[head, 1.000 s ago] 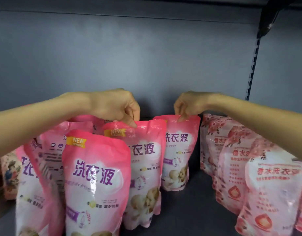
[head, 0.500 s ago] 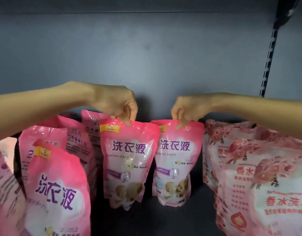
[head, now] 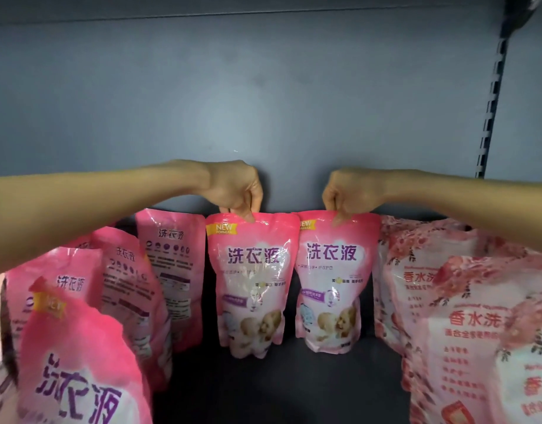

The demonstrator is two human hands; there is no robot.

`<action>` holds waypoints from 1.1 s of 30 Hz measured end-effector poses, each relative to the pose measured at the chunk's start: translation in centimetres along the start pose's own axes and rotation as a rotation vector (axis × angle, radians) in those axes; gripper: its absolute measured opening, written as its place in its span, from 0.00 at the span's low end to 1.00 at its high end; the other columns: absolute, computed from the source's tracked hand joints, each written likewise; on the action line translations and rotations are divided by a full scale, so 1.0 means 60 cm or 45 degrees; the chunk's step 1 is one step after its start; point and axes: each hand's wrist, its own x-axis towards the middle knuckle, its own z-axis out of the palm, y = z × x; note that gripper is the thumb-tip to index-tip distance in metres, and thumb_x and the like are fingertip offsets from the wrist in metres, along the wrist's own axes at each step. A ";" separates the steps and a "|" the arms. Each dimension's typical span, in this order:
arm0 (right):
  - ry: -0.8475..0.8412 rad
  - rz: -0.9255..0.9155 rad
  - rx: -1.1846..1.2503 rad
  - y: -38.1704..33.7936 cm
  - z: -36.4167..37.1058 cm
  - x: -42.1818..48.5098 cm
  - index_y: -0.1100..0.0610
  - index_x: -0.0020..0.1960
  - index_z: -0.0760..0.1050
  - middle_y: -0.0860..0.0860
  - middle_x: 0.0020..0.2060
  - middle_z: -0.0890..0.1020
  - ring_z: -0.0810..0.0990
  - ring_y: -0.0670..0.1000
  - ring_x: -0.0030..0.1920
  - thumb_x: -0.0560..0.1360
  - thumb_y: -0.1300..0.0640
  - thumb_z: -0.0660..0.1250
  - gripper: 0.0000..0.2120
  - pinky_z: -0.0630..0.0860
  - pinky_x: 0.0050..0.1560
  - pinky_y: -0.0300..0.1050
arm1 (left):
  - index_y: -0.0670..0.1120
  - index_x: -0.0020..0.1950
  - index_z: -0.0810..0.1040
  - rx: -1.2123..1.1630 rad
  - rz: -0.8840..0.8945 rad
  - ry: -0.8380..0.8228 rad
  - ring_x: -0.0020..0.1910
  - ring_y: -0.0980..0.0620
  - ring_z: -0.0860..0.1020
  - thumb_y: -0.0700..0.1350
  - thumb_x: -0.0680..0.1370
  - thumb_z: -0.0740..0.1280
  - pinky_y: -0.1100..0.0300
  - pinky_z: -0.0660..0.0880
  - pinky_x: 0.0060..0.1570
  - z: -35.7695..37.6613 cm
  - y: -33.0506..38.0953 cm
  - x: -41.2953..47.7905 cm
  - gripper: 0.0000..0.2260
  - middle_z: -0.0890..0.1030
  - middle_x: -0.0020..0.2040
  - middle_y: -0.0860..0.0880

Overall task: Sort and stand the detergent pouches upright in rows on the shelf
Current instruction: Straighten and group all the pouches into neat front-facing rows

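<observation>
The left hand (head: 236,191) has its grip closed on the top seam of the centre-left pouch (head: 251,286), thumb and curled fingers pinching the edge just right of a yellow "NEW FORMULA" tag. The right hand (head: 346,194) pinches the top seam of the centre-right pouch (head: 331,280) in the same way, its grip closed on the seam beside a partly hidden "NEW" tag.

Both pouches are bright pink, hang upright with fronts facing out, and touch side by side close to the grey back panel (head: 263,87). Each carries large purple characters 洗衣液 above a picture of pale plush bears. Their bases are down at the dark shelf floor (head: 279,387); whether they rest on it cannot be told.

Just left stands a back-facing pouch (head: 170,270), with 洗衣液 small at the top over rows of fine print too blurred to read. More of the same pink pouches (head: 80,347) crowd the near left, leaning at odd angles.

On the right stand paler floral pouches (head: 478,332), with red lettering starting 香水洗. A slotted upright (head: 490,111) runs up the back at right.
</observation>
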 end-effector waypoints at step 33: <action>-0.061 0.138 0.075 -0.013 -0.017 -0.042 0.52 0.37 0.76 0.47 0.32 0.77 0.73 0.45 0.31 0.71 0.60 0.72 0.07 0.71 0.29 0.35 | 0.44 0.50 0.81 -0.008 -0.037 0.121 0.42 0.57 0.76 0.40 0.75 0.69 0.65 0.69 0.46 0.019 -0.005 -0.025 0.05 0.77 0.37 0.57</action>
